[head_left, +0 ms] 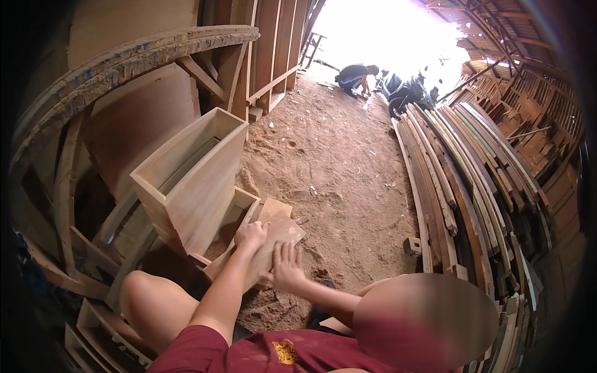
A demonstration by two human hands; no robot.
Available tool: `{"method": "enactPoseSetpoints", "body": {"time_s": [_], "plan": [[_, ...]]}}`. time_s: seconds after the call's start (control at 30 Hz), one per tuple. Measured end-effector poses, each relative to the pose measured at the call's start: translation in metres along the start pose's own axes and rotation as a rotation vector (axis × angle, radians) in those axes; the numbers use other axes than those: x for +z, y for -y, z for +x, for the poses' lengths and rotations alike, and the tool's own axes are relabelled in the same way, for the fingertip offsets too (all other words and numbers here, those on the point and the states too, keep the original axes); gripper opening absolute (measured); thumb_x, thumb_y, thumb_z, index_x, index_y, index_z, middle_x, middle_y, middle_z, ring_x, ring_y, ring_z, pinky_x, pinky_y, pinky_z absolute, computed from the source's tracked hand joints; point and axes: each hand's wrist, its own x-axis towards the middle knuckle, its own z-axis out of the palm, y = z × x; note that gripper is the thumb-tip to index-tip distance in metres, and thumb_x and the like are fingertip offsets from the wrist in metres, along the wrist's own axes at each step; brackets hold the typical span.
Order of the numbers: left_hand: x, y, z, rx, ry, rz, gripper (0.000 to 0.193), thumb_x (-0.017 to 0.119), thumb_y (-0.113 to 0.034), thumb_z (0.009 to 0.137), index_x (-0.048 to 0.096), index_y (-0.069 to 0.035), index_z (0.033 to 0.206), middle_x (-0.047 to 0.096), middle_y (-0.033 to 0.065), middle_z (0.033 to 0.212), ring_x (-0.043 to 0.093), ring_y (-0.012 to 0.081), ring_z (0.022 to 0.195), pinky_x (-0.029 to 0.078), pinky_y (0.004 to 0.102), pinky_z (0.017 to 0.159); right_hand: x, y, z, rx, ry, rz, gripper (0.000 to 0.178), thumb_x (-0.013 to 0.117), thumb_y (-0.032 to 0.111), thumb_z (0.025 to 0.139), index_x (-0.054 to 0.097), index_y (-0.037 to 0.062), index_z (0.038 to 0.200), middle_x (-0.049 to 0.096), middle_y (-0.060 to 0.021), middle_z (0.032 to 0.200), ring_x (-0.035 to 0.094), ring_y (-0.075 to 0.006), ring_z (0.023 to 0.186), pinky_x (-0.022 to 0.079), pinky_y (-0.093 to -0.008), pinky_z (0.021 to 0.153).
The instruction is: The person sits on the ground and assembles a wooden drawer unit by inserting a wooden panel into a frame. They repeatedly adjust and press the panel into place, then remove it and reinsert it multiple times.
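A flat wooden panel (256, 266), possibly one face of a drawer, lies tilted in front of my knees. My left hand (251, 235) is closed over its upper left edge. My right hand (286, 267) rests on the panel's right side with its fingers stretched out flat, slightly smeared. Whether anything is under the right palm is hidden. Just beyond the panel is a small piece of pale wood (275, 207). To the left, an open wooden drawer box (198, 188) stands upright, and a lower open box (247, 200) sits against its right side.
A curved wooden frame (134, 65) leans on the left. Long planks (435, 180) are stacked along the right, with a small wood block (411, 246) beside them. A person (356, 78) crouches far off near a motorcycle (407, 93). Sawdust-strewn ground (336, 161) lies between.
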Motion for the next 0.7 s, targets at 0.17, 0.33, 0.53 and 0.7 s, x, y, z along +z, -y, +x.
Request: {"method": "enactPoseSetpoints", "body": {"time_s": [0.17,0.33,0.53,0.7], "plan": [[-0.005,-0.023,-0.008,0.042,0.042,-0.002,0.059,0.039,-0.057,0.106,0.072,-0.011,0.120,0.074,0.0194,0.118,0.070,0.0365,0.114,0.055,0.0498,0.097,-0.004,-0.056,0.028,0.123,-0.034,0.072,0.113,0.018,0.082,0.097,-0.001,-0.0079,0.162,0.005,-0.0330,0.169,-0.003,-0.0470,0.158,-0.005,-0.0648,0.124],[-0.009,-0.015,-0.005,0.000,0.023,-0.013,0.059,0.039,-0.057,0.106,0.073,-0.010,0.119,0.074,0.0200,0.119,0.070,0.0367,0.115,0.054,0.0496,0.098,-0.005,-0.026,0.025,0.164,0.003,0.023,0.111,0.016,0.081,0.098,0.001,-0.0093,0.162,0.006,-0.0344,0.168,-0.002,-0.0476,0.158,-0.005,-0.0632,0.125],[0.001,-0.012,-0.002,0.033,0.015,-0.011,0.058,0.040,-0.056,0.106,0.074,-0.010,0.115,0.075,0.0201,0.115,0.071,0.0375,0.111,0.055,0.0500,0.095,0.002,-0.019,0.020,0.076,-0.018,-0.014,0.113,0.019,0.081,0.098,0.002,-0.0115,0.161,0.007,-0.0379,0.167,0.000,-0.0503,0.157,-0.003,-0.0623,0.125],[0.000,-0.014,0.001,0.048,0.003,-0.004,0.058,0.041,-0.056,0.105,0.074,-0.010,0.115,0.075,0.0206,0.112,0.072,0.0378,0.109,0.056,0.0497,0.095,0.012,-0.023,0.037,0.176,-0.086,0.034,0.115,0.022,0.082,0.097,0.009,-0.0129,0.160,0.012,-0.0402,0.165,0.001,-0.0537,0.156,-0.003,-0.0640,0.124]]}}
